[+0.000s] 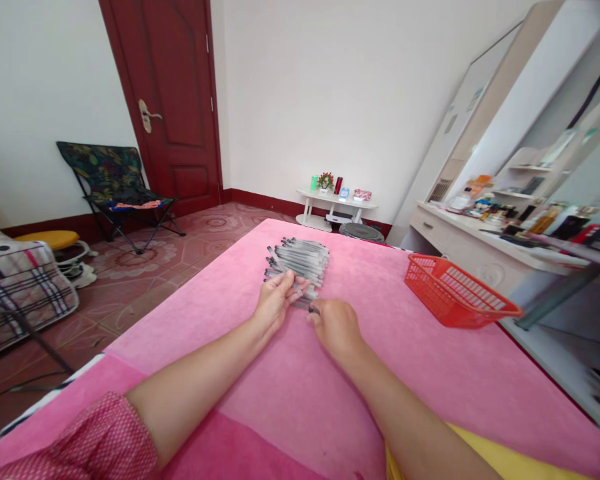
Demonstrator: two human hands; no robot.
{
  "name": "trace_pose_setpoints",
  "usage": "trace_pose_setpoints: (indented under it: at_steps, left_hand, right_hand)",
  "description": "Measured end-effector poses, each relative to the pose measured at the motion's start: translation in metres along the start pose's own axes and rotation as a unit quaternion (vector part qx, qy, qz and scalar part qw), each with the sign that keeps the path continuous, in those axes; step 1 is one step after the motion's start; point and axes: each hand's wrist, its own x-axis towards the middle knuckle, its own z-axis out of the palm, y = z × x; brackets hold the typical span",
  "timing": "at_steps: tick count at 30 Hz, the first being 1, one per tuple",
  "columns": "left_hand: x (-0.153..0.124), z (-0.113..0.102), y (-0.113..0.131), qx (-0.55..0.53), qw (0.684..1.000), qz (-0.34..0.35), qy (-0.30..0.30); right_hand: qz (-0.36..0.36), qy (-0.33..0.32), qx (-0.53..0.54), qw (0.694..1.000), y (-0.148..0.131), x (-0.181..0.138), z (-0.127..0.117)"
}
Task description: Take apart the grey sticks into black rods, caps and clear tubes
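Observation:
A pile of pens (303, 259) with clear grey barrels and black ends lies on the pink cloth (375, 373), most of them side by side. At the near edge of the pile, my left hand (275, 300) is closed on a pen, its thumb and fingers pinched together. My right hand (337, 327) is closed just to the right, pinching a black pen cap (313, 309) at the near end of a pen. Whether that cap is on the pen or apart from it, I cannot tell.
A red plastic basket (455, 293) stands at the right edge of the cloth, beside a white dresser (445, 223) crowded with bottles. Yellow cloth (510, 450) lies at the lower right. Farther off are a folding chair (115, 177) and a low white shelf (337, 200).

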Motion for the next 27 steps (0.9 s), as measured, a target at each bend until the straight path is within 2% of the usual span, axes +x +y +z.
trace_pose_setpoints:
  at_steps: [4, 8, 13, 17, 27]
  left_hand:
    - [0.002, -0.007, 0.002, 0.012, 1.0, -0.014, 0.016]
    - [-0.001, -0.009, 0.001, 0.042, 0.998, -0.038, 0.014]
    - [-0.002, -0.008, 0.0, 0.066, 0.997, -0.044, -0.001]
    - [-0.004, -0.007, 0.0, 0.083, 0.995, -0.045, -0.016]
    - [-0.002, -0.01, -0.003, 0.106, 0.993, -0.036, -0.032]
  right_hand:
    - [0.046, 0.001, -0.01, 0.999, 0.021, 0.008, -0.016]
    - [0.087, -0.059, -0.015, 0.994, 0.063, 0.022, -0.029]
    - [0.109, -0.139, 0.025, 0.984, 0.098, 0.028, -0.025]
    - [0.109, -0.151, 0.051, 0.981, 0.106, 0.028, -0.019]
    - [0.128, -0.156, 0.022, 0.979, 0.111, 0.028, -0.014]
